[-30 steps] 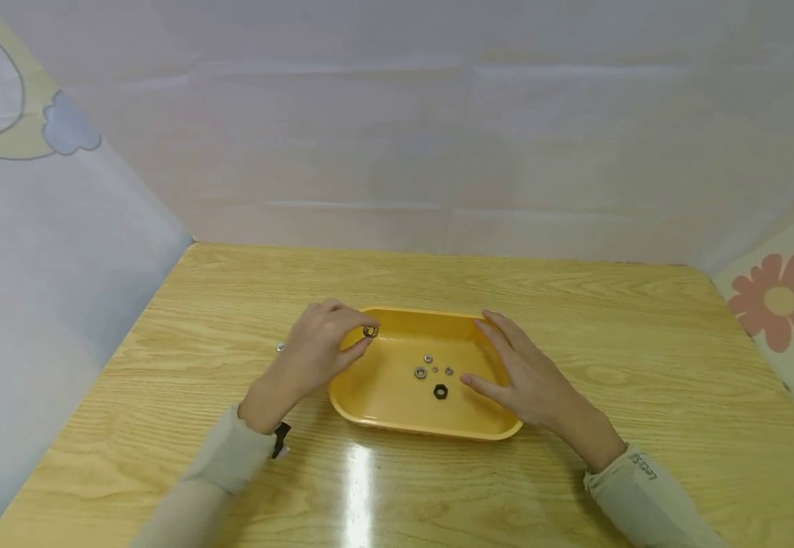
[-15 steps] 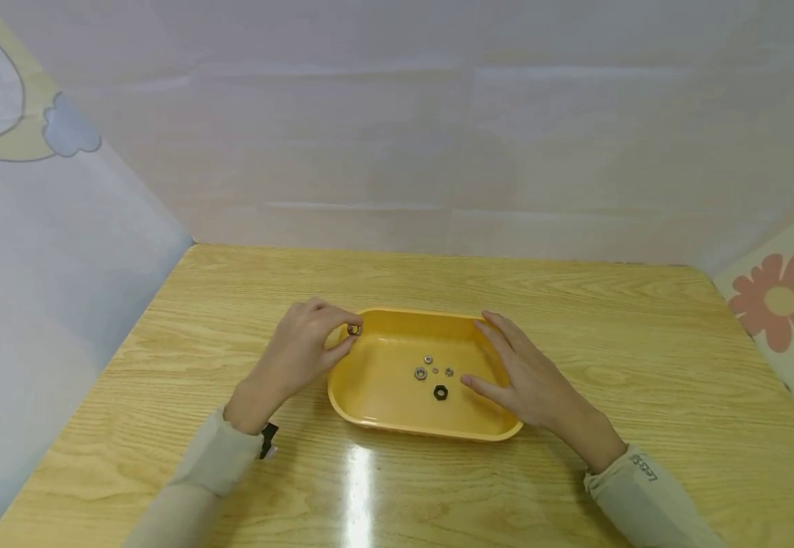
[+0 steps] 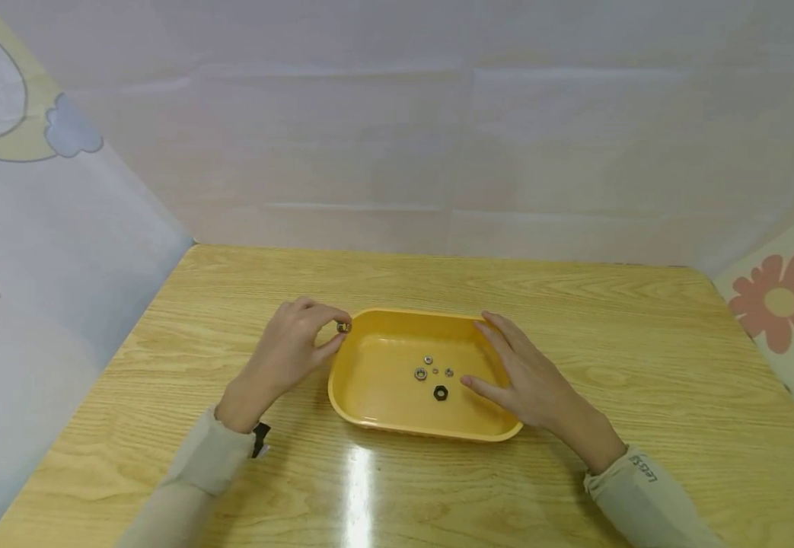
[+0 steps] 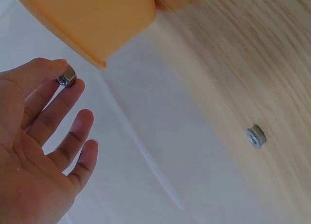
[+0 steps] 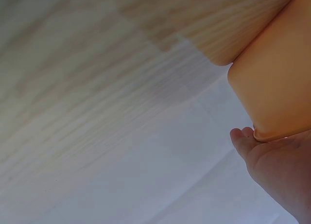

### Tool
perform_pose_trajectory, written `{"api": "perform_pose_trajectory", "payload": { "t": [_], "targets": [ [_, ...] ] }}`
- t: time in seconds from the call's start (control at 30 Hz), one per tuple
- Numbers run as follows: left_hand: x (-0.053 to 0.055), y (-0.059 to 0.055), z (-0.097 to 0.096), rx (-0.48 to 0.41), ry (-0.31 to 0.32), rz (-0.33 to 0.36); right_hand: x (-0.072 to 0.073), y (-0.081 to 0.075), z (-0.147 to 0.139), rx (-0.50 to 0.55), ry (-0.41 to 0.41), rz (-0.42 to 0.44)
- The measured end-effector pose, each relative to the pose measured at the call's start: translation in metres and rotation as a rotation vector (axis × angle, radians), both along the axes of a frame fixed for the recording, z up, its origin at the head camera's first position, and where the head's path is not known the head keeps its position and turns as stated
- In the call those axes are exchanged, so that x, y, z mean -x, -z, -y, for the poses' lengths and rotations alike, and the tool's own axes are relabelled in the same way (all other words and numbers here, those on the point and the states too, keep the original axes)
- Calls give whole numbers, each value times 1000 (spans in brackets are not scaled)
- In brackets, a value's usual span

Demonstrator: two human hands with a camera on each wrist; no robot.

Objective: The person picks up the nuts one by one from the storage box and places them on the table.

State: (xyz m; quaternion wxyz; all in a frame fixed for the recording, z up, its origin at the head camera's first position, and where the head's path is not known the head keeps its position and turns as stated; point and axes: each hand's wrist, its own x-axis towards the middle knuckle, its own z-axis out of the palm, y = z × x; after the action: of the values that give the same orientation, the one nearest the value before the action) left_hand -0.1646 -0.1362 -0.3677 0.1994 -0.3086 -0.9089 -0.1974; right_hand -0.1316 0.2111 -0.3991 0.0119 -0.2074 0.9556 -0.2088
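Note:
My left hand (image 3: pixel 285 342) pinches a metal hex nut (image 4: pixel 69 76) between thumb and index finger, at the left end of a yellow plastic tray (image 3: pixel 426 435). Its other fingers are spread apart in the left wrist view. Over the tray's right rim lies my right hand (image 3: pixel 534 374), fingers relaxed and fairly straight, with the thumb reaching over the inside. On the tray floor lie a black nut (image 3: pixel 441 393), a larger silver nut (image 3: pixel 420 374) and several smaller ones. A silver flanged nut (image 4: pixel 256 136) sits on the table below the left hand, hidden in the head view.
The tray stands on a wood-grain table (image 3: pixel 547 495). A pale sheet (image 3: pixel 438 152) hangs behind it, and printed panels with a pink flower (image 3: pixel 780 301) and a moon flank the sides.
My left hand has drawn leftward with the hex nut, from over the tray's inside to its left rim. The silver nut on the table has become hidden behind it. The right hand stays put.

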Motion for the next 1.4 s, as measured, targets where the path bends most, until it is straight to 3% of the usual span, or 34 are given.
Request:
{"api": "perform_pose_trajectory", "payload": {
  "t": [1.23,1.4],
  "targets": [
    [7,13,30,42,-55,64,0,0,0,-3,4,-3],
    [7,14,35,61,-74,98,1,1,0,4,1,-7]
  ]
}}
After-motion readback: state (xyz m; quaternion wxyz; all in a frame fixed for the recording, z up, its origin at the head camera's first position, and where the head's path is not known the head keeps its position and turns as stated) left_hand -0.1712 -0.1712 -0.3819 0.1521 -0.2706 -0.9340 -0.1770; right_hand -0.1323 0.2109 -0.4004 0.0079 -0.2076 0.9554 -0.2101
